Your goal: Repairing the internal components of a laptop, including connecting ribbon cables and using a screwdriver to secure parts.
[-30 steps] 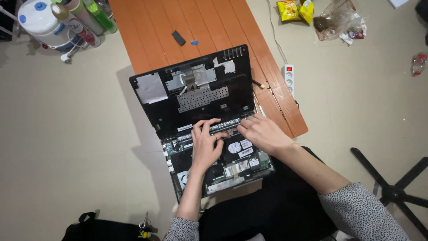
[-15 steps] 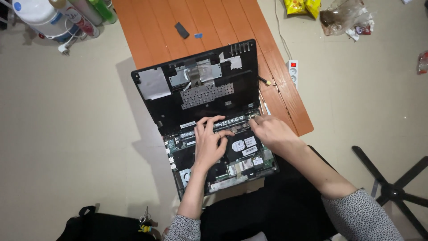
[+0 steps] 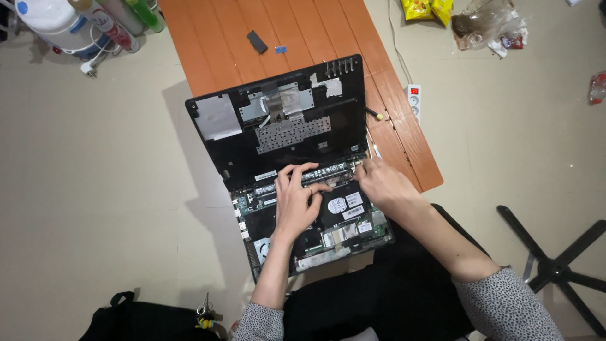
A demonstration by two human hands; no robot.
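Opened laptop (image 3: 297, 164) is sitting centre frame, half on the orange slatted table (image 3: 303, 31) and half over the person's lap. It's split in two: the black top cover (image 3: 278, 126), underside up, is lying in the upper half, showing the grey keyboard backing plate (image 3: 292, 132) and a silver foil patch (image 3: 214, 117) at its left corner. The base with the exposed board (image 3: 341, 221) is taking the lower half, toward bottom centre.

Left hand (image 3: 297, 199) is resting on the base just below the seam between the two halves, fingers (image 3: 297, 172) spread and pressing at the hinge-side edge. Not gripping anything I can make out.

Right hand (image 3: 382, 183) is working at the right end of that same seam, fingers curled down onto the edge of the base. Can't tell whether it's pinching something small; fingertips are hiding the spot.

Around it:
- small black rectangular part (image 3: 257, 41) lying on the table, upper centre, with a tiny blue piece (image 3: 281, 48) just beside it
- white power strip (image 3: 413, 101) on the floor just right of the table
- yellow snack bags (image 3: 426, 9) and crumpled clear plastic (image 3: 483, 22) at upper right
- bottles and a white container (image 3: 53, 22) at upper left
- black bag (image 3: 145, 319) at lower left
- black chair base (image 3: 555, 268) at lower right
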